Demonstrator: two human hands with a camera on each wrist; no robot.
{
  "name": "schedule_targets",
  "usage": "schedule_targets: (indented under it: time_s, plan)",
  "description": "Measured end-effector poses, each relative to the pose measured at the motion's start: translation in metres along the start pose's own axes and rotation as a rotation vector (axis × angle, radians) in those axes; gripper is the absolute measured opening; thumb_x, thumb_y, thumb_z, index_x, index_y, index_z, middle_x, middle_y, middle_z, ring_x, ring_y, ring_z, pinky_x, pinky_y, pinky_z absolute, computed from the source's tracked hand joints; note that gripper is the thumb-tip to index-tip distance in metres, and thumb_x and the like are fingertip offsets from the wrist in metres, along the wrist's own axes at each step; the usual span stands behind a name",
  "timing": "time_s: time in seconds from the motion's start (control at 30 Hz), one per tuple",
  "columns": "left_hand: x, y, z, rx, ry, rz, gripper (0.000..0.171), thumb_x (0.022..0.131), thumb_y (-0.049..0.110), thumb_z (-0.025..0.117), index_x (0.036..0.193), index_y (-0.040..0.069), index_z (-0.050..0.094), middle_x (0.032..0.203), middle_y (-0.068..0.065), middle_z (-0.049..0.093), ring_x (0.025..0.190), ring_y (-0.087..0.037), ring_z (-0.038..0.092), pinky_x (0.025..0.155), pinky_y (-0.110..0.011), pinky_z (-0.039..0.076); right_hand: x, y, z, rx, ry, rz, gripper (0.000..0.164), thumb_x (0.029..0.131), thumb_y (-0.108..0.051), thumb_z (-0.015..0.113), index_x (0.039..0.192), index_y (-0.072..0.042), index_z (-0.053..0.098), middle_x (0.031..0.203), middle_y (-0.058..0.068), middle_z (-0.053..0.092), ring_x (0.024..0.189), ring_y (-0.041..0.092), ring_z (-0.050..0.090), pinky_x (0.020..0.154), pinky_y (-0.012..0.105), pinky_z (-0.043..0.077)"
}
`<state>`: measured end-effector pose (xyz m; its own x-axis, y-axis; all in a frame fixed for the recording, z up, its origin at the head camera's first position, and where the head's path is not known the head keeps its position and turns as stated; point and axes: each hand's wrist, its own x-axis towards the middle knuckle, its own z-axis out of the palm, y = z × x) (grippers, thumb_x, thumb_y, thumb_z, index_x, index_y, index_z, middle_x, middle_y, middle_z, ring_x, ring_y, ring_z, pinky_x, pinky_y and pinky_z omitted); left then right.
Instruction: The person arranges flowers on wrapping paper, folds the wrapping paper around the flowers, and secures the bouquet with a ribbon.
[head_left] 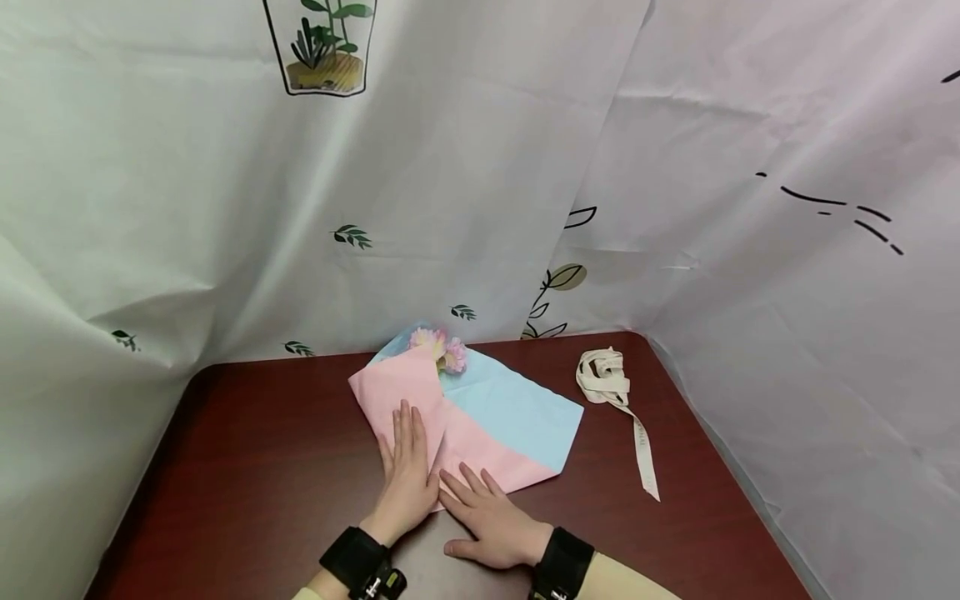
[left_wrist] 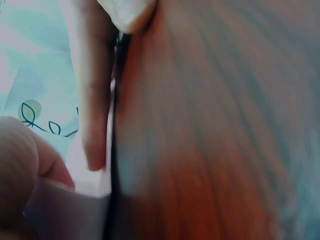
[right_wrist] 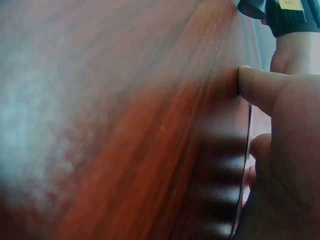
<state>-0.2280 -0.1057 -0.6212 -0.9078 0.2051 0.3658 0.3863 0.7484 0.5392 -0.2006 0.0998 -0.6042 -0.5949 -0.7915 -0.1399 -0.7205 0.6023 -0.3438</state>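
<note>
A sheet of wrapping paper, pink on one side and light blue (head_left: 517,404) on the other, lies on the table around pink artificial flowers (head_left: 441,348). Its left side is folded over as a pink flap (head_left: 390,379). My left hand (head_left: 408,475) lies on this flap, fingers straight and pointing away from me. Beside it my right hand (head_left: 498,522) rests with spread fingers on the paper's near pink edge, its thumb out over the table. The flower stems are hidden under the paper. In the right wrist view, the right hand (right_wrist: 295,135) is low against the tabletop.
A cream ribbon (head_left: 602,379) lies loosely bundled at the right of the dark red wooden table (head_left: 262,467), its tail (head_left: 643,458) stretching toward me. Behind the table hangs a white printed curtain (head_left: 465,167). Both wrists wear black bands (head_left: 356,560) with cameras.
</note>
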Motion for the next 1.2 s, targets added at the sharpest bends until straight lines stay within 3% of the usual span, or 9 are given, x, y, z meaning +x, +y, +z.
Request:
schedule_targets:
  time_s: [0.17, 0.3, 0.43, 0.73, 0.83, 0.93, 1.03, 1.1, 1.2]
  plan:
    - [-0.004, 0.004, -0.004, 0.024, -0.082, 0.032, 0.099, 0.080, -0.011, 0.065, 0.159, -0.006, 0.006, 0.168, -0.023, -0.005, 0.153, -0.045, -0.004, 0.110, -0.076, 0.002, 0.000, 0.003, 0.001, -0.006, -0.007, 0.008, 0.075, 0.103, -0.060, 0.039, 0.163, -0.022, 0.015, 0.170, 0.001, 0.008, 0.156, 0.033, 0.003, 0.119, 0.061, 0.015]
    - [-0.011, 0.001, -0.010, 0.100, -0.149, 0.088, 0.094, 0.079, -0.011, 0.063, 0.159, -0.005, 0.013, 0.168, -0.022, 0.003, 0.153, -0.045, 0.003, 0.112, -0.073, 0.010, 0.001, 0.003, 0.002, -0.030, -0.006, 0.019, 0.077, 0.103, -0.061, 0.039, 0.164, -0.021, 0.015, 0.170, 0.000, 0.008, 0.156, 0.031, 0.001, 0.119, 0.060, 0.015]
    - [-0.017, -0.003, -0.015, 0.138, -0.215, 0.104, 0.092, 0.081, -0.011, 0.061, 0.160, -0.004, 0.013, 0.168, -0.020, 0.004, 0.153, -0.044, 0.004, 0.114, -0.069, 0.013, 0.002, 0.003, 0.004, -0.044, -0.009, 0.025, 0.077, 0.103, -0.063, 0.037, 0.164, -0.021, 0.014, 0.170, 0.000, 0.007, 0.156, 0.029, -0.002, 0.120, 0.060, 0.014]
    - [-0.021, -0.007, -0.016, 0.133, -0.267, 0.140, 0.094, 0.077, -0.015, 0.059, 0.159, -0.006, 0.015, 0.168, -0.021, 0.005, 0.153, -0.044, 0.005, 0.116, -0.065, 0.015, 0.002, 0.003, 0.004, -0.005, -0.033, 0.044, 0.077, 0.102, -0.065, 0.035, 0.163, -0.021, 0.017, 0.170, 0.001, 0.011, 0.156, 0.029, -0.001, 0.121, 0.059, 0.011]
    - [-0.020, -0.006, -0.015, 0.123, -0.276, 0.140, 0.096, 0.075, -0.016, 0.060, 0.159, -0.006, 0.014, 0.168, -0.021, 0.004, 0.153, -0.044, 0.004, 0.116, -0.065, 0.014, 0.002, 0.003, 0.003, 0.065, -0.019, 0.051, 0.076, 0.103, -0.062, 0.039, 0.163, -0.021, 0.020, 0.169, 0.003, 0.013, 0.156, 0.030, 0.000, 0.120, 0.061, 0.009]
    - [-0.020, -0.006, -0.014, 0.127, -0.277, 0.143, 0.100, 0.072, -0.016, 0.061, 0.159, -0.006, 0.013, 0.168, -0.022, 0.003, 0.154, -0.043, 0.003, 0.117, -0.065, 0.014, 0.004, 0.004, -0.001, 0.180, 0.058, 0.057, 0.068, 0.104, -0.053, 0.047, 0.160, -0.018, 0.031, 0.166, 0.003, 0.025, 0.155, 0.029, 0.010, 0.119, 0.062, 0.014]
    - [-0.019, -0.004, -0.012, 0.131, -0.269, 0.150, 0.103, 0.070, -0.016, 0.063, 0.159, -0.006, 0.014, 0.168, -0.022, 0.004, 0.153, -0.044, 0.005, 0.117, -0.064, 0.014, 0.010, 0.007, -0.006, 0.311, 0.201, 0.089, 0.050, 0.104, -0.039, 0.055, 0.148, -0.015, 0.053, 0.152, 0.000, 0.049, 0.145, 0.021, 0.038, 0.116, 0.052, 0.030]
    - [-0.019, -0.003, -0.011, 0.133, -0.269, 0.152, 0.105, 0.068, -0.017, 0.065, 0.159, -0.006, 0.014, 0.168, -0.022, 0.005, 0.153, -0.044, 0.005, 0.117, -0.064, 0.014, 0.014, 0.009, -0.009, 0.388, 0.303, 0.139, 0.034, 0.103, -0.032, 0.057, 0.133, -0.016, 0.065, 0.132, -0.004, 0.063, 0.126, 0.013, 0.055, 0.105, 0.041, 0.044]
    - [-0.017, 0.000, -0.010, 0.137, -0.276, 0.149, 0.108, 0.065, -0.018, 0.068, 0.159, -0.006, 0.015, 0.168, -0.022, 0.006, 0.153, -0.043, 0.006, 0.118, -0.063, 0.015, 0.020, 0.013, -0.013, 0.509, 0.410, 0.253, 0.018, 0.102, -0.029, 0.059, 0.105, -0.018, 0.073, 0.097, -0.010, 0.066, 0.089, 0.004, 0.061, 0.079, 0.028, 0.049]
